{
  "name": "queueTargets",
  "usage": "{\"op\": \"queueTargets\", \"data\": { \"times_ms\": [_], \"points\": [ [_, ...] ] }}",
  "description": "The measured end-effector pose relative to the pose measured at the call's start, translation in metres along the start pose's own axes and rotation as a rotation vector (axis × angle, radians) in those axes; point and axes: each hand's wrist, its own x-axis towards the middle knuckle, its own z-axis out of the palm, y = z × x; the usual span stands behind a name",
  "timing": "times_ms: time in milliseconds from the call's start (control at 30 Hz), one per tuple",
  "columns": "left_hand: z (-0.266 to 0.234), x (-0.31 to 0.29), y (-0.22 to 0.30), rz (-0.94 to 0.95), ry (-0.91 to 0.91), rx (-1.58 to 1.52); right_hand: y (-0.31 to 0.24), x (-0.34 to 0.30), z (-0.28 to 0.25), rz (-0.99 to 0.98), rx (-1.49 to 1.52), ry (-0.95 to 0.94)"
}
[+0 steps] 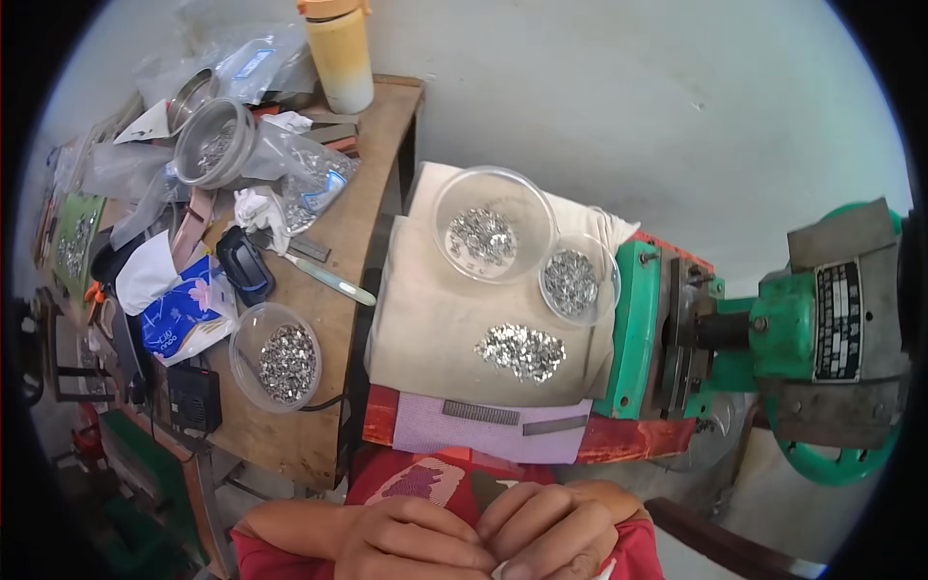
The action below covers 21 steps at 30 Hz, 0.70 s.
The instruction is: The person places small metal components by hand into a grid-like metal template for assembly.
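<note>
Close to my body at the lower edge, my left hand [411, 541] and my right hand [551, 532] meet with fingers curled in. A bit of white material [499, 570] shows between the fingertips, too little of it to name. Beyond them, a pile of small shiny metal pieces [522, 352] lies on a beige cloth [425, 333]. Behind the pile stand a large clear plastic tub [452, 189] and a smaller clear tub [613, 290], both with metal pieces inside. Nearest my hands, a ridged metal strip [480, 413] and a plain metal strip [555, 425] rest on a lilac mat [503, 443].
A green machine [783, 319] with a handwheel [831, 474] stands on the right. The wooden table [319, 454] at left carries another tub of pieces [253, 387], a blue tissue pack [188, 307], a white-handled tool [333, 280], plastic bags [319, 174] and a yellow bottle [340, 60].
</note>
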Motion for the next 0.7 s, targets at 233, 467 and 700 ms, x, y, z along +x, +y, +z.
{"op": "queueTargets", "data": {
  "times_ms": [233, 467, 700],
  "points": [
    [-0.028, 0.023, -0.004, -0.217, 0.064, 0.932, 0.014, 0.008, -0.006, 0.318, -0.894, 0.062],
    [-0.041, 0.014, -0.013, -0.180, 0.321, 1.174, 0.089, 0.066, -0.012, 0.400, -0.787, 0.146],
    [-0.053, -0.007, 0.004, -0.312, 0.253, 1.300, 0.240, 0.140, -0.023, 0.308, -0.852, 0.033]
  ]
}}
